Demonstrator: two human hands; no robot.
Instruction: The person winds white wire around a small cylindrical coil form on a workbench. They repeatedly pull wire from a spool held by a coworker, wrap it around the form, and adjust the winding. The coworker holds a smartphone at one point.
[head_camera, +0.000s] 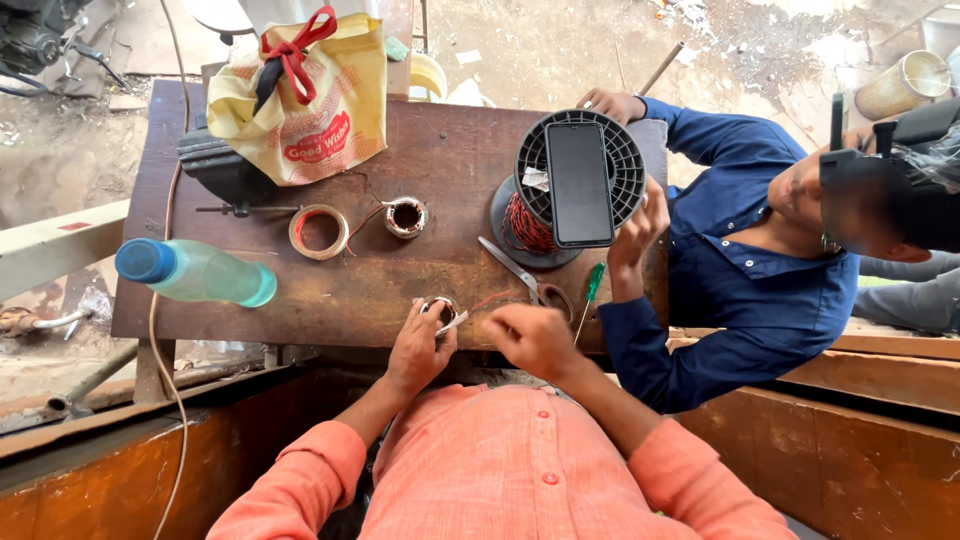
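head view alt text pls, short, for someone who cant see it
Seen from above, a person's left hand holds a small wire coil on a brown table, right hand pulling its red wire; a co-worker sits alongside.

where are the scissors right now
In the head view the scissors lie on the table right of centre, between the wire spool and the right hand, beside the green screwdriver.

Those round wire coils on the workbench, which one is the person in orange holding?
The small coil at the near table edge, pinched in the left hand. The other small coil and the flat tape ring lie untouched farther back.
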